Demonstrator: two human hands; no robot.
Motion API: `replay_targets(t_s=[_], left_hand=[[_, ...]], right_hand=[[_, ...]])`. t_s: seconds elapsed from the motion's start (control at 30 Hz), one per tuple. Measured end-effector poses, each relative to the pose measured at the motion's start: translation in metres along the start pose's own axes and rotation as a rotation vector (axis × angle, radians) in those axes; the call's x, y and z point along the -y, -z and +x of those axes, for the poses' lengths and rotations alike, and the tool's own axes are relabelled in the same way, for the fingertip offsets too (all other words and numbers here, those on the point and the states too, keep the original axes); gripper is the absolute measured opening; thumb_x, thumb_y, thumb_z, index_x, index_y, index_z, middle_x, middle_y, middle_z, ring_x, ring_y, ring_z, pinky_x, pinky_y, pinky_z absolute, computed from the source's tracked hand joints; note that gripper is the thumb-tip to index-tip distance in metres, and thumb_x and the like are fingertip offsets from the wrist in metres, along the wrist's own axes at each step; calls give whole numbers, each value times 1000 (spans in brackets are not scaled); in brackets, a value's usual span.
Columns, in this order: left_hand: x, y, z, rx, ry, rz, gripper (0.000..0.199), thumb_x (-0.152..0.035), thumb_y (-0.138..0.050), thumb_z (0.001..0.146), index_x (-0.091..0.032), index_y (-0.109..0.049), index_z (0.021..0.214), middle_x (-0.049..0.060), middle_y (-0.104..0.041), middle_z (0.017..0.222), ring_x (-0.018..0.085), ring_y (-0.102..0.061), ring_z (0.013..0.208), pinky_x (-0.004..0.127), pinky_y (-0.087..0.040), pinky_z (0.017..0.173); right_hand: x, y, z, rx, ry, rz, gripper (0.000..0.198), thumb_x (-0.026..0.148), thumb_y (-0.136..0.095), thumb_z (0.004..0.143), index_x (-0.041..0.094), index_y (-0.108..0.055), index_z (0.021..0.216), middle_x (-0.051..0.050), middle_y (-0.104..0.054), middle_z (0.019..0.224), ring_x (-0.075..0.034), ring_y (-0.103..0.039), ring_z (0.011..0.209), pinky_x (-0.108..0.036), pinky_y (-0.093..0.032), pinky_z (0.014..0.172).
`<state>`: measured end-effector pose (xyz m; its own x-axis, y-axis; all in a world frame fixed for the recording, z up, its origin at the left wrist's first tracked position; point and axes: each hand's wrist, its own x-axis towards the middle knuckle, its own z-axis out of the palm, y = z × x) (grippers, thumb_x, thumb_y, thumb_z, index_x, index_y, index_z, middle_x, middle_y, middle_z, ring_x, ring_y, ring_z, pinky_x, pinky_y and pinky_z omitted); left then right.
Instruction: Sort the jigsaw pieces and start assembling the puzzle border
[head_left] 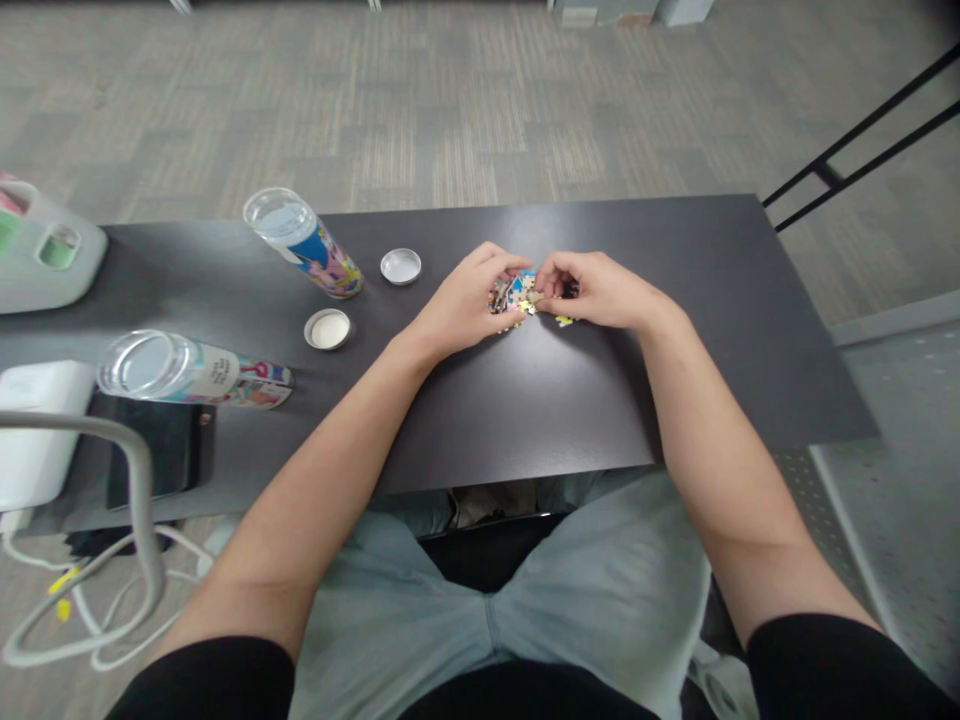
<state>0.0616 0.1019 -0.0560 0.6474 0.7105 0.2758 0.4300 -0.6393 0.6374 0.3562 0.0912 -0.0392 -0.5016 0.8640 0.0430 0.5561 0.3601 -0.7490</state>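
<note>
A small heap of colourful jigsaw puzzle pieces (519, 292) lies on the dark table between my two hands. My left hand (480, 293) curves around the heap's left side, thumb and fingers apart and touching the pieces. On the right, my right hand (589, 287) has its fingers curled in, with thumb and fingertips pinched at a puzzle piece on the heap's edge. Some pieces show under the right palm, partly hidden. Left of my hands stand two clear-topped printed tubes, one tube (322, 255) at the back and another tube (225, 375) nearer me.
Two round lids, one lid (400, 266) and a second lid (328, 329), lie beside the tubes. At the left are a pale plastic container (45, 255), a white box (45, 430), a black phone-like slab (154, 455) and a thick looped cable (142, 510). The table (735, 370) ends at the right.
</note>
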Motion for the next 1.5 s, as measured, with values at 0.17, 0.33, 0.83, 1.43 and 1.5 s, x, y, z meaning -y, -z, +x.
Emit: replay_targets(t_s=[0.17, 0.33, 0.83, 1.43, 1.5], left_hand=[[-3, 0, 0, -26, 32, -99, 51, -18, -78, 103, -26, -85, 153, 13, -78, 153, 27, -81, 124, 46, -71, 112], [-2, 6, 3, -128, 71, -104, 41, -29, -74, 113, -26, -85, 153, 15, -79, 155, 29, -82, 129, 45, -74, 107], [5, 17, -10, 53, 66, 285, 59, -61, -105, 102, -28, -90, 148, 17, -84, 157, 45, -74, 146, 67, -49, 130], [5, 16, -8, 95, 140, 203, 49, -56, -106, 100, -26, -87, 135, 14, -86, 151, 42, -77, 141, 60, -49, 127], [4, 16, -7, 85, 163, 175, 50, -53, -107, 98, -26, -84, 133, 12, -89, 142, 40, -79, 136, 61, -48, 129]], right_hand=[[0, -4, 1, -27, 4, 16, 34, 57, -97, 95, 37, -78, 114, -4, -89, 104, -35, -81, 95, -57, -72, 97], [-9, -8, 2, -76, 95, -105, 62, 59, -106, 87, 37, -85, 141, -12, -83, 147, -45, -80, 135, -66, -68, 124], [0, -10, 8, -78, 96, -92, 18, 52, -87, 107, 35, -83, 112, -11, -89, 126, -39, -82, 111, -62, -69, 112], [-12, -7, 5, -51, 97, -213, 39, 54, -99, 94, 37, -87, 127, -12, -83, 143, -48, -78, 138, -71, -63, 128], [-11, -8, 6, -47, 108, -209, 29, 51, -95, 97, 35, -85, 120, -13, -83, 137, -46, -79, 130, -69, -65, 122]])
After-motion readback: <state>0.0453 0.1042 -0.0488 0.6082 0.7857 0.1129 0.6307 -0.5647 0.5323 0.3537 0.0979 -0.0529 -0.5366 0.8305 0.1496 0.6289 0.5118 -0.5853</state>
